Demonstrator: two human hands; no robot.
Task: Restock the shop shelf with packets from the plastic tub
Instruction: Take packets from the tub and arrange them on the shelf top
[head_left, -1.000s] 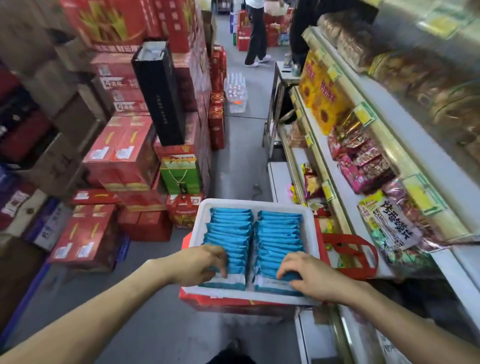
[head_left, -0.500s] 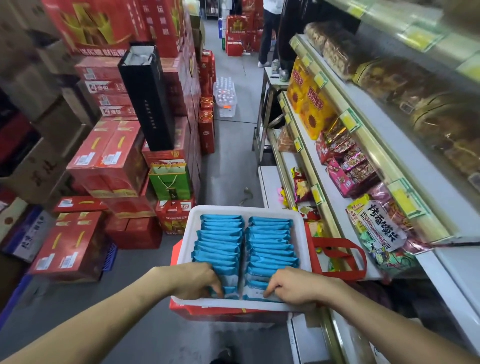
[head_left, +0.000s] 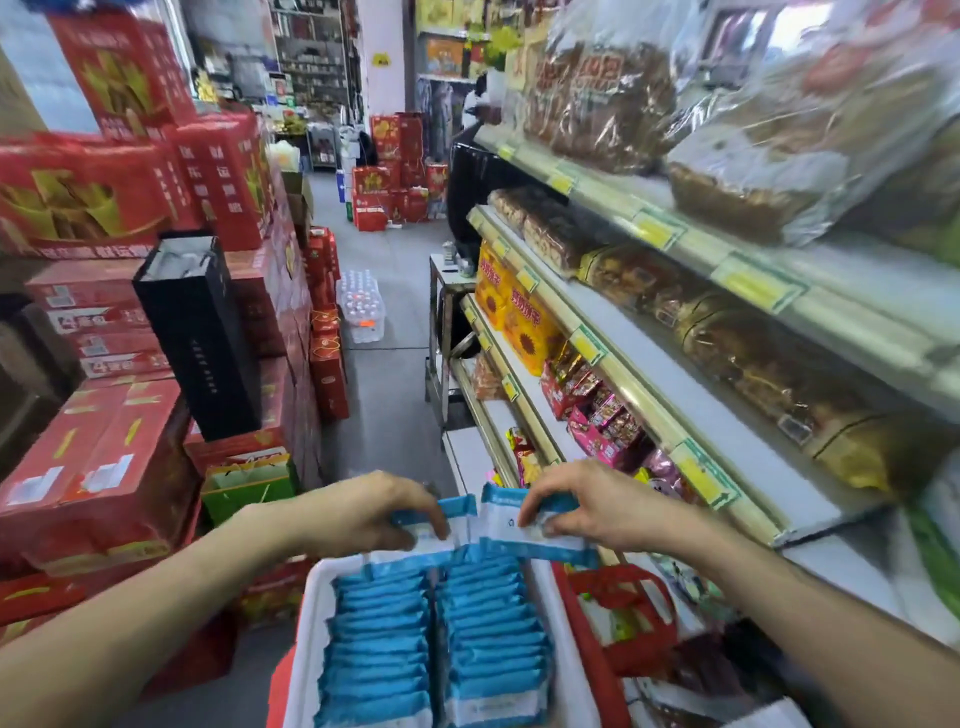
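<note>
Left of the left hand, stacked red cartons run out of the frame, their print too smeared to read. A tall black box stands among them, up and to that hand's left. A green gift bag sits just beside the wrist, its lower part behind the forearm. Beyond both hands the aisle floor carries a shrink-wrapped pack of bottles; a figure farther back is too blurred to make out.

The left hand curls its fingers down over one lot of blue-and-white packets and pinches them; how many it holds cannot be told. Touching them on the right is a second lot, pinched the same way by the right hand. Both lots hang above the far end of the white plastic tub, hiding its far rim. Below the hands, two rows of blue packets stand on edge side by side in the tub, with white bands on the nearest; the frame's bottom edge cuts these off.

Right of the right hand, a red handle sticks up beside the tub. The shop shelf rises in tiers with yellow price tags, pink snack packs, yellow sunflower packs and glossy bags, blurred at the top.
</note>
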